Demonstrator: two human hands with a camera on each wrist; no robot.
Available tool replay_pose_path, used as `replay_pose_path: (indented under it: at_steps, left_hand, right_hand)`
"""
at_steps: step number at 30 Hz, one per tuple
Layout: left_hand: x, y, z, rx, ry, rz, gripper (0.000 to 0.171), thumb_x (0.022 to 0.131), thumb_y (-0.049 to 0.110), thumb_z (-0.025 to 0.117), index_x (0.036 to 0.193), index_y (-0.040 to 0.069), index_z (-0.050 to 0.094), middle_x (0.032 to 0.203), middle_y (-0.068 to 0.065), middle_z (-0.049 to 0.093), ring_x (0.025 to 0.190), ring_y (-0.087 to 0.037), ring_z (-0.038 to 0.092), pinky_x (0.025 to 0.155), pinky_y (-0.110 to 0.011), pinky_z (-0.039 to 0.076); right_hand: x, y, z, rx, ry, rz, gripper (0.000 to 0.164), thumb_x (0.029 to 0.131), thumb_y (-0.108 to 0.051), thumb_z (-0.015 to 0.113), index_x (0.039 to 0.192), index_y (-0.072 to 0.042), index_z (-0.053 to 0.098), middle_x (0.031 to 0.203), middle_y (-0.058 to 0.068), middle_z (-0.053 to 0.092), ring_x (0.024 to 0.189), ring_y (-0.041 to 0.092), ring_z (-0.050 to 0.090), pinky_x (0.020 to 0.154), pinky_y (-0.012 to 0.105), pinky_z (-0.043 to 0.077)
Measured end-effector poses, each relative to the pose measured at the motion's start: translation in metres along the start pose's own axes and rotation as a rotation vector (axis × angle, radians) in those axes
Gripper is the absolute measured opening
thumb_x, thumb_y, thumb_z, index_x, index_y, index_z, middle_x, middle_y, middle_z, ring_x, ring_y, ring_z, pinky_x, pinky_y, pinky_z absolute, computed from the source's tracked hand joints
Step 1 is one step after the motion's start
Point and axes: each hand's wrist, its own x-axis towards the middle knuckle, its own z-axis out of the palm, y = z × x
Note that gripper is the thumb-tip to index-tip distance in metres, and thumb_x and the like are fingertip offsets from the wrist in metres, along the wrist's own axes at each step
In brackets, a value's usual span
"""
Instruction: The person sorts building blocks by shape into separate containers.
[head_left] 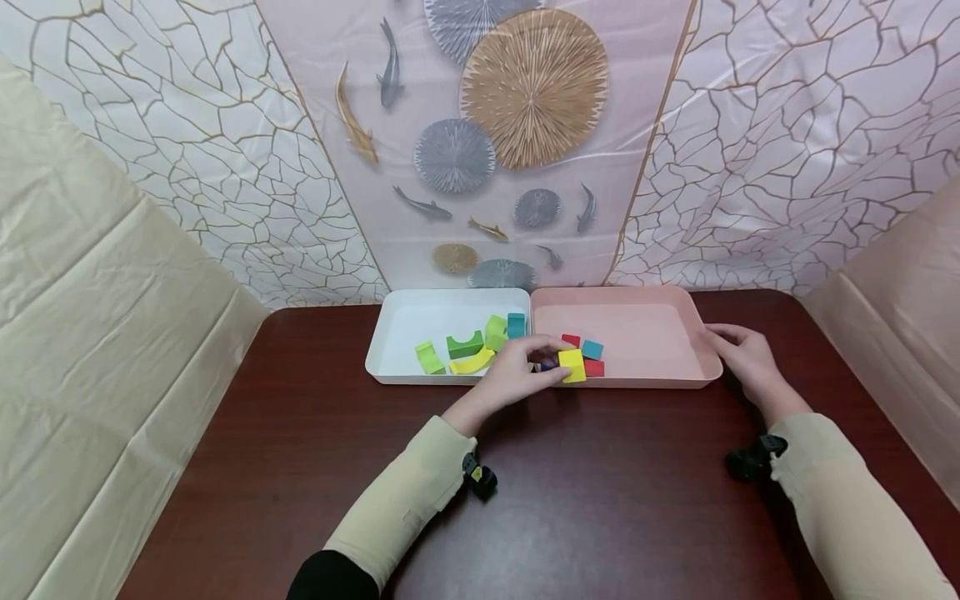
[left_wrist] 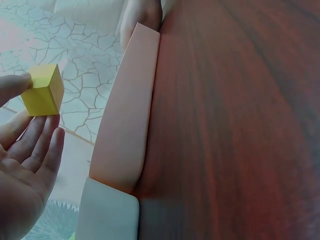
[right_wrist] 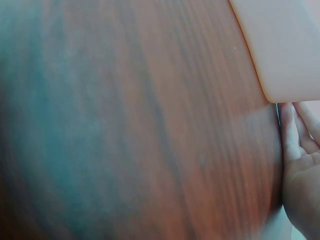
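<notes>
In the head view my left hand [head_left: 517, 367] pinches a yellow cube [head_left: 572, 365] between thumb and fingertips, over the near left part of the pink tray [head_left: 637, 321]. The left wrist view shows the same yellow cube [left_wrist: 42, 92] above the tray's side wall, thumb on one face and fingers beneath. Red blocks [head_left: 595, 367] and a blue block [head_left: 592, 350] lie in the pink tray just beyond the cube; a dark purple piece is partly hidden by the left fingers. My right hand [head_left: 750, 367] touches the pink tray's right end with extended fingers [right_wrist: 290, 132].
A white tray [head_left: 397, 333] adjoins the pink one on its left. In it lie a green arch block [head_left: 465, 345], a yellow curved block [head_left: 472, 362], light green blocks [head_left: 430, 358] and a teal block [head_left: 516, 325]. The dark wooden table [head_left: 600, 483] extends in front; patterned cloth hangs behind.
</notes>
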Motion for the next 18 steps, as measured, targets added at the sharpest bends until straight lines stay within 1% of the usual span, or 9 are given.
replay_pose_path:
  at_steps: [2, 3, 5, 9, 13, 18]
  left_hand:
    - [0.003, 0.0, -0.001, 0.002, 0.015, -0.002, 0.034, 0.097, 0.016, 0.079, 0.129, 0.007, 0.074, 0.122, -0.012, 0.075, 0.104, -0.023, 0.068, 0.101, -0.044, 0.06]
    - [0.005, 0.0, -0.001, 0.007, 0.023, 0.0, 0.034, 0.097, 0.015, 0.079, 0.13, 0.007, 0.074, 0.122, -0.012, 0.075, 0.105, -0.024, 0.069, 0.101, -0.042, 0.06]
    - [0.009, -0.001, -0.002, 0.003, 0.036, 0.001, 0.035, 0.097, 0.013, 0.079, 0.131, 0.006, 0.074, 0.124, -0.013, 0.075, 0.106, -0.025, 0.069, 0.1, -0.036, 0.061]
    - [0.017, 0.001, -0.004, -0.02, 0.058, -0.013, 0.037, 0.096, 0.008, 0.078, 0.132, 0.003, 0.072, 0.125, -0.016, 0.074, 0.109, -0.029, 0.07, 0.097, -0.03, 0.061]
    - [0.023, 0.001, -0.006, -0.034, 0.066, -0.035, 0.037, 0.096, 0.008, 0.078, 0.132, 0.003, 0.072, 0.128, -0.017, 0.073, 0.114, -0.032, 0.07, 0.101, -0.036, 0.06]
    - [0.03, -0.004, -0.007, 0.006, 0.086, -0.07, 0.037, 0.096, 0.009, 0.078, 0.132, 0.004, 0.072, 0.131, -0.016, 0.073, 0.119, -0.034, 0.07, 0.104, -0.037, 0.059]
  right_hand:
    - [0.0, 0.0, 0.0, -0.006, 0.001, -0.002, 0.076, 0.104, -0.046, 0.064, 0.146, 0.016, 0.052, 0.097, -0.039, 0.054, 0.089, -0.02, 0.051, 0.074, 0.005, 0.049]
    - [0.0, 0.0, 0.001, -0.007, 0.003, -0.003, 0.076, 0.104, -0.047, 0.065, 0.146, 0.016, 0.052, 0.097, -0.039, 0.054, 0.089, -0.02, 0.051, 0.074, 0.005, 0.049]
    - [-0.001, -0.001, 0.001, -0.015, 0.005, -0.004, 0.075, 0.105, -0.046, 0.063, 0.146, 0.015, 0.052, 0.096, -0.039, 0.054, 0.089, -0.02, 0.051, 0.074, 0.005, 0.049]
    - [-0.001, -0.001, 0.0, -0.015, 0.005, -0.008, 0.074, 0.105, -0.045, 0.063, 0.146, 0.016, 0.052, 0.094, -0.039, 0.053, 0.09, -0.02, 0.05, 0.075, 0.004, 0.048]
    - [-0.001, -0.001, 0.001, -0.011, 0.004, -0.013, 0.074, 0.105, -0.045, 0.064, 0.146, 0.016, 0.052, 0.094, -0.039, 0.054, 0.091, -0.02, 0.05, 0.076, 0.004, 0.048]
    - [-0.001, -0.002, 0.001, -0.017, 0.001, -0.01, 0.071, 0.106, -0.042, 0.062, 0.147, 0.015, 0.051, 0.095, -0.039, 0.053, 0.091, -0.021, 0.049, 0.076, 0.004, 0.048]
